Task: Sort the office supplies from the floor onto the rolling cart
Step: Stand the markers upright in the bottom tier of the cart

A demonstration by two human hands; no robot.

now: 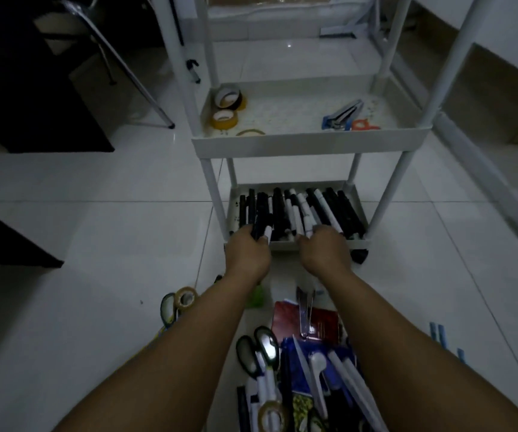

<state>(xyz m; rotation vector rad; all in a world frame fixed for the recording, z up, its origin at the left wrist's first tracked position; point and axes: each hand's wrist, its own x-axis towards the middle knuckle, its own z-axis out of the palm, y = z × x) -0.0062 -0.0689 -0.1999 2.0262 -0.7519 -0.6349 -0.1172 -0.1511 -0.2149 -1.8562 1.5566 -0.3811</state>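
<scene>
A glossy white tiled floor (pixel 95 219) is lying in dim light, with a black metal-legged chair (pixel 89 35) standing at the far left. A white plastic three-tier rolling cart (pixel 307 141) is standing at centre. Its middle shelf is carrying two rolls of tape (pixel 227 109) at the left and a blue stapler (pixel 342 115) beside orange-handled scissors (pixel 365 124) at the right. The bottom shelf is holding a row of black and white marker pens (pixel 301 213), their long axes running front to back, toward and away from the person. The left hand (pixel 247 254) is curling its fingers around a bundle of these markers at the shelf's near-left edge. The right hand (pixel 323 251) is curling its fingers over marker ends at the near-centre edge; whether it is actually gripping them cannot be told. Below the forearms, black-handled scissors (pixel 257 350), further tape rolls and white pens are lying in a loose pile on the floor.
</scene>
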